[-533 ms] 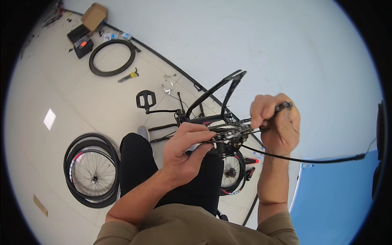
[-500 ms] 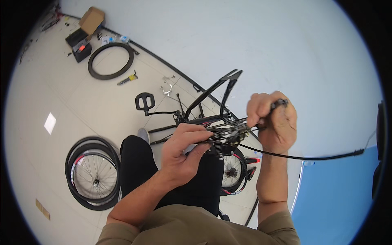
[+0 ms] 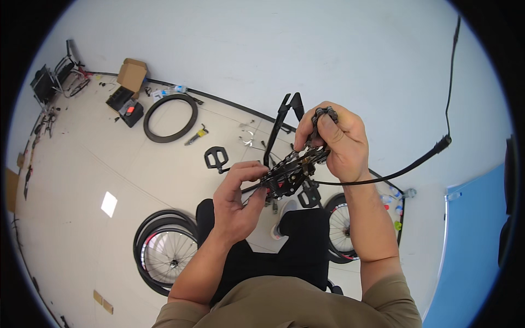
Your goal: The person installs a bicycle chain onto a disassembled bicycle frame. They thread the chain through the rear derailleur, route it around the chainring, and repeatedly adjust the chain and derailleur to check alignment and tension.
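Note:
A black rear derailleur [image 3: 285, 182] is held up in front of me, above my knees. My left hand [image 3: 236, 203] pinches its near left end between thumb and fingers. A bunched length of bicycle chain [image 3: 326, 113] is gripped in my right hand [image 3: 345, 143], the thumb pressed on its links. More chain links run down from that hand across the derailleur. From the derailleur a black cable housing [image 3: 394, 176] curves out to the right, with thin cable rising beyond its end. Behind my hands stands the black bicycle frame [image 3: 282, 121], partly hidden.
A pedal [image 3: 209, 158] sticks out left of the frame. Wheels with tyres lie on the floor at left [image 3: 174, 263] and right [image 3: 346, 232]. Farther off are a loose tyre [image 3: 149, 128], a yellow-and-black tool [image 3: 200, 133], an open toolbox [image 3: 131, 112] and a cardboard box [image 3: 132, 75] along the wall.
My right hand has moved left and up with the chain, closer to my left hand. The derailleur is tilted more upward, and the cable's far end has swung up. My view has shifted.

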`<state>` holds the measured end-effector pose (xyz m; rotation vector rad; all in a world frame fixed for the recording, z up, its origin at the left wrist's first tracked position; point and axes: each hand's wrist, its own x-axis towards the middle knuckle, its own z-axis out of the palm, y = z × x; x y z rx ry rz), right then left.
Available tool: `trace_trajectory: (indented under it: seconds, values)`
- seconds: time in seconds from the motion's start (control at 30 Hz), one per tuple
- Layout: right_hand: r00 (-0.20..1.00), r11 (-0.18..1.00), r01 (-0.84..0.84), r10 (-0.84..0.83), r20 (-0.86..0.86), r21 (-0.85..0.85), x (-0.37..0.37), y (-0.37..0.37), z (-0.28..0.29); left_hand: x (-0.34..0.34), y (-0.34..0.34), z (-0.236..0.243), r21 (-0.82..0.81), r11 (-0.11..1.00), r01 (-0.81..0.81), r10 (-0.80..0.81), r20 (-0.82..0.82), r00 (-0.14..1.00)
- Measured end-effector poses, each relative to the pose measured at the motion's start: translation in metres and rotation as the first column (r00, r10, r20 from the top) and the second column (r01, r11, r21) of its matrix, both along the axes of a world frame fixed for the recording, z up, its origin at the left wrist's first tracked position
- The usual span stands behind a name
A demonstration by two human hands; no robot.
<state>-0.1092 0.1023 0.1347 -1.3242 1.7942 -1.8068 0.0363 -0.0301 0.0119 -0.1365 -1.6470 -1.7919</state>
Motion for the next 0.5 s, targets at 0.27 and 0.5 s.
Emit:
trace_trajectory:
  seconds: [0.27,0.5]
  values:
    - [0.997,0.999,-0.05,0.051,0.056,-0.01,-0.003,0.002,0.0,0.0,0.013,0.041,-0.183,0.983,0.01,0.009,0.105,0.994]
    - [0.996,0.998,-0.067,0.068,0.06,-0.015,-0.003,-0.003,0.002,-0.013,0.023,0.03,-0.085,0.995,0.05,-0.035,0.175,0.984]
